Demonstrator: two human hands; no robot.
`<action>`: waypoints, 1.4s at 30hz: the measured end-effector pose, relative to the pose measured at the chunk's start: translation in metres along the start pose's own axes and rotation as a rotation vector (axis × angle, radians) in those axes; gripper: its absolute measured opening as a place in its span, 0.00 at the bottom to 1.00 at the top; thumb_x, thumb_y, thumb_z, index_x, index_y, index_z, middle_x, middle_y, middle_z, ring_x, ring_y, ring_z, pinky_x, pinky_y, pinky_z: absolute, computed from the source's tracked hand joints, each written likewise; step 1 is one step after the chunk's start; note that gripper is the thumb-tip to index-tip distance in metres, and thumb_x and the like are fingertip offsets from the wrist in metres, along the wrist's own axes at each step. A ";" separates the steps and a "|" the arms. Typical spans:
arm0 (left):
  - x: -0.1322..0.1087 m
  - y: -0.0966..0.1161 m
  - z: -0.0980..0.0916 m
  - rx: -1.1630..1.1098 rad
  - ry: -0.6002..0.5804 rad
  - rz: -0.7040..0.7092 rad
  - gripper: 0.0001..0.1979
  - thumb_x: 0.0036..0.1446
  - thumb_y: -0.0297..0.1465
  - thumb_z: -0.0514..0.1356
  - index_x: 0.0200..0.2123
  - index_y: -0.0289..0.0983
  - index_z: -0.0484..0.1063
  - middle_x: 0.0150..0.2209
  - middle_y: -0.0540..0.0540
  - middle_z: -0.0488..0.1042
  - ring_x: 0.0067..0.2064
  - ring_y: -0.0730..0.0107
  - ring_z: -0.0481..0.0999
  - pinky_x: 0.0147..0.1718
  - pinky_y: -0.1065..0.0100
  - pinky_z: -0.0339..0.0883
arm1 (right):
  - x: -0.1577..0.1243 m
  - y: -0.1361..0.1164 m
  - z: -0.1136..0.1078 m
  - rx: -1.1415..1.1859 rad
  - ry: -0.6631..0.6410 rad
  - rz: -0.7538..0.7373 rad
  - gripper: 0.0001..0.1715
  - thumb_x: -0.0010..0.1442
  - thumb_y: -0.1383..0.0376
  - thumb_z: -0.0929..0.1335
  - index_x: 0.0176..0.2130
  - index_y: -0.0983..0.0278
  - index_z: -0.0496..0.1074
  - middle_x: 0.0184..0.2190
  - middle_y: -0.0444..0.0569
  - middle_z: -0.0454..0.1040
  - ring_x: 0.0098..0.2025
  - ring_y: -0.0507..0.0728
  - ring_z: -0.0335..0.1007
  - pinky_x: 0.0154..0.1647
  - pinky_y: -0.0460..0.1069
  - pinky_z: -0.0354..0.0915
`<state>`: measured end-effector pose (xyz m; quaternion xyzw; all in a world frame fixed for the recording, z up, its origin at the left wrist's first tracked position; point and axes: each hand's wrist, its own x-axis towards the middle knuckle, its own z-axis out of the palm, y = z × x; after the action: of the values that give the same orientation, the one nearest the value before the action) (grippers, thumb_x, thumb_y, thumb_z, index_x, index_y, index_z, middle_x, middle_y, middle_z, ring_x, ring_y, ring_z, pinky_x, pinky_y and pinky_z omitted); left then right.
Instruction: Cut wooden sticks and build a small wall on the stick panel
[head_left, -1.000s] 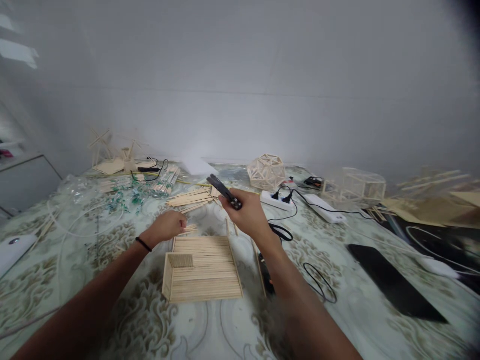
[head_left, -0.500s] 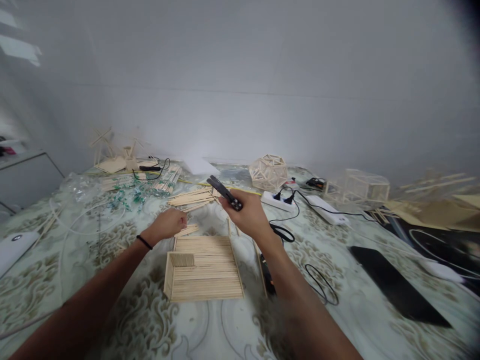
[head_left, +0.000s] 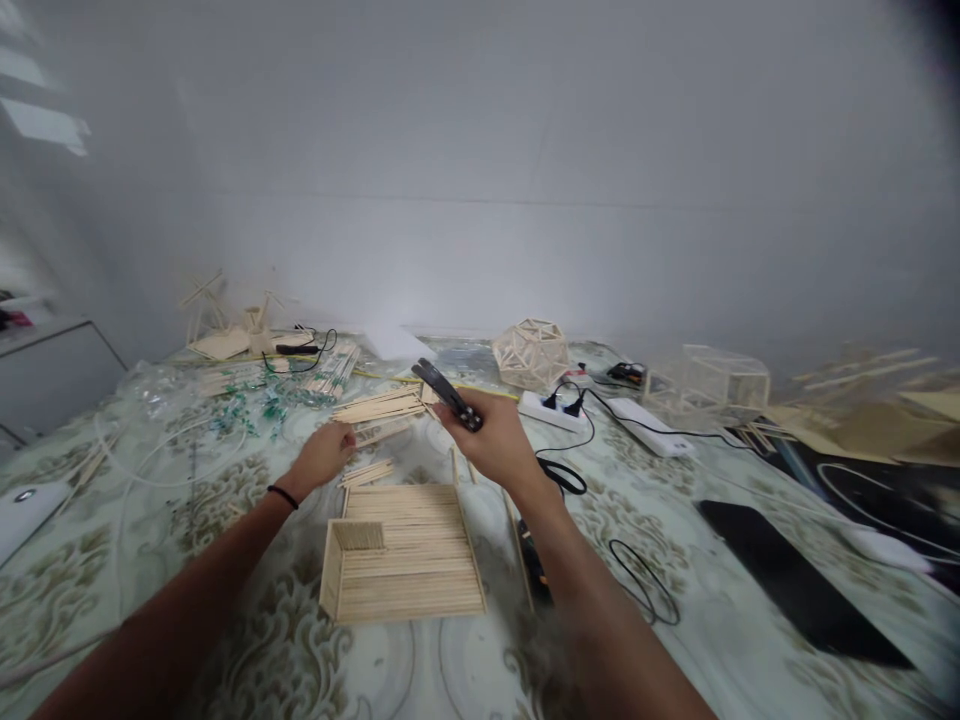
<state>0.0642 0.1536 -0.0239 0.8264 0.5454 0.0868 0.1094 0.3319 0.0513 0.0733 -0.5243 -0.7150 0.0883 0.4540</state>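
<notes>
My right hand [head_left: 495, 435] is closed around a black two-armed hand tool [head_left: 444, 390], which looks like pliers and points up and to the left. My left hand [head_left: 322, 458], a black band at its wrist, has its fingers curled at the left end of a pile of wooden sticks [head_left: 382, 405]. Whatever lies between its fingertips is too small to make out. Below both hands lies a panel of sticks set side by side [head_left: 420, 560], with a low wall and a small ledge at its left. A few short sticks [head_left: 367, 473] rest just beyond its far edge.
A white power strip [head_left: 553, 410] with black plugs and cables stands to the right. Stick-built frames, including a rounded one [head_left: 531, 352], line the back. A black flat slab [head_left: 802, 580] lies at right. Green-and-clear plastic scraps [head_left: 262, 405] and a wrapper are at left.
My left hand has moved slightly left, still beside the stick pile. My right hand keeps the black tool in nearly the same place. The whole view has shifted slightly.
</notes>
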 end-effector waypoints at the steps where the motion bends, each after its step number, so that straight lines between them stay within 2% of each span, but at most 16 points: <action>1: 0.000 0.000 0.000 0.002 -0.010 -0.003 0.18 0.67 0.36 0.61 0.56 0.35 0.70 0.54 0.40 0.73 0.51 0.58 0.77 0.48 0.52 0.75 | 0.000 0.000 0.000 0.004 0.004 0.002 0.17 0.61 0.56 0.66 0.25 0.62 0.69 0.21 0.42 0.65 0.26 0.53 0.59 0.29 0.48 0.52; 10: 0.000 0.001 0.000 -0.019 -0.041 -0.033 0.18 0.67 0.36 0.61 0.56 0.35 0.70 0.55 0.39 0.73 0.51 0.57 0.77 0.49 0.52 0.75 | 0.000 0.000 0.001 0.039 0.005 0.003 0.19 0.62 0.55 0.67 0.24 0.61 0.66 0.21 0.42 0.63 0.25 0.52 0.57 0.29 0.48 0.51; 16: 0.001 -0.002 -0.017 -0.152 0.000 -0.089 0.17 0.67 0.36 0.61 0.55 0.35 0.71 0.53 0.40 0.74 0.50 0.59 0.77 0.48 0.53 0.75 | 0.000 0.001 0.003 0.071 0.029 0.019 0.21 0.62 0.53 0.67 0.23 0.61 0.62 0.20 0.41 0.61 0.25 0.52 0.54 0.27 0.48 0.50; 19: 0.000 -0.003 -0.026 -0.247 0.020 -0.108 0.13 0.67 0.36 0.61 0.48 0.33 0.74 0.46 0.42 0.77 0.45 0.62 0.78 0.45 0.56 0.75 | 0.000 0.000 0.004 0.115 0.037 0.034 0.22 0.61 0.52 0.67 0.23 0.62 0.62 0.20 0.41 0.60 0.24 0.51 0.54 0.27 0.48 0.50; 22: 0.000 -0.001 -0.031 -0.366 0.031 -0.112 0.08 0.62 0.32 0.63 0.35 0.33 0.76 0.33 0.46 0.78 0.37 0.63 0.79 0.40 0.61 0.74 | 0.000 0.000 0.004 0.124 0.034 0.043 0.22 0.61 0.52 0.67 0.23 0.62 0.62 0.19 0.41 0.58 0.24 0.51 0.53 0.26 0.47 0.50; 25: -0.003 0.009 -0.038 -0.545 0.006 -0.084 0.09 0.57 0.34 0.62 0.30 0.34 0.75 0.27 0.46 0.78 0.30 0.65 0.78 0.32 0.66 0.71 | 0.000 0.001 0.004 0.112 0.035 0.050 0.22 0.60 0.52 0.68 0.23 0.62 0.64 0.19 0.41 0.60 0.24 0.51 0.54 0.26 0.47 0.51; 28: -0.013 0.029 -0.052 -0.744 -0.064 -0.008 0.16 0.54 0.42 0.62 0.35 0.33 0.75 0.33 0.43 0.81 0.27 0.68 0.77 0.29 0.67 0.71 | -0.001 0.004 0.009 0.129 0.023 0.053 0.16 0.60 0.53 0.69 0.29 0.63 0.72 0.23 0.43 0.69 0.27 0.53 0.62 0.30 0.48 0.57; 31: -0.027 0.051 -0.069 -0.890 -0.138 0.069 0.22 0.52 0.47 0.64 0.37 0.33 0.74 0.36 0.41 0.81 0.28 0.68 0.78 0.31 0.65 0.74 | -0.001 0.005 0.018 0.164 0.024 0.077 0.14 0.59 0.55 0.70 0.38 0.63 0.78 0.29 0.45 0.76 0.31 0.55 0.68 0.35 0.49 0.63; 33: -0.037 0.063 -0.078 -0.956 -0.177 0.099 0.23 0.52 0.49 0.65 0.37 0.33 0.73 0.36 0.40 0.81 0.28 0.66 0.80 0.28 0.66 0.74 | -0.001 0.003 0.024 0.236 0.037 0.138 0.16 0.58 0.54 0.71 0.40 0.63 0.78 0.29 0.46 0.77 0.30 0.55 0.70 0.34 0.49 0.65; 36: -0.049 0.075 -0.087 -1.078 -0.246 0.132 0.22 0.53 0.47 0.67 0.37 0.34 0.71 0.37 0.39 0.82 0.29 0.63 0.82 0.24 0.69 0.73 | -0.001 -0.006 0.026 0.434 0.033 0.264 0.20 0.55 0.51 0.72 0.40 0.64 0.78 0.26 0.46 0.75 0.26 0.54 0.69 0.29 0.49 0.66; 39: -0.056 0.082 -0.093 -1.128 -0.284 0.140 0.21 0.54 0.45 0.68 0.37 0.33 0.71 0.37 0.38 0.82 0.30 0.60 0.84 0.28 0.66 0.77 | -0.001 -0.018 0.022 0.586 0.005 0.323 0.20 0.54 0.51 0.73 0.39 0.65 0.77 0.24 0.45 0.74 0.23 0.52 0.67 0.24 0.47 0.64; 42: -0.060 0.087 -0.097 -1.132 -0.272 0.134 0.19 0.54 0.44 0.68 0.37 0.33 0.71 0.37 0.39 0.83 0.31 0.59 0.85 0.32 0.63 0.80 | -0.003 -0.026 0.015 0.669 -0.018 0.291 0.21 0.54 0.53 0.73 0.41 0.65 0.78 0.26 0.45 0.76 0.24 0.52 0.67 0.24 0.47 0.63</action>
<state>0.0918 0.0737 0.0915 0.6758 0.3419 0.2644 0.5970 0.3033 0.0432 0.0789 -0.4422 -0.5683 0.3857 0.5769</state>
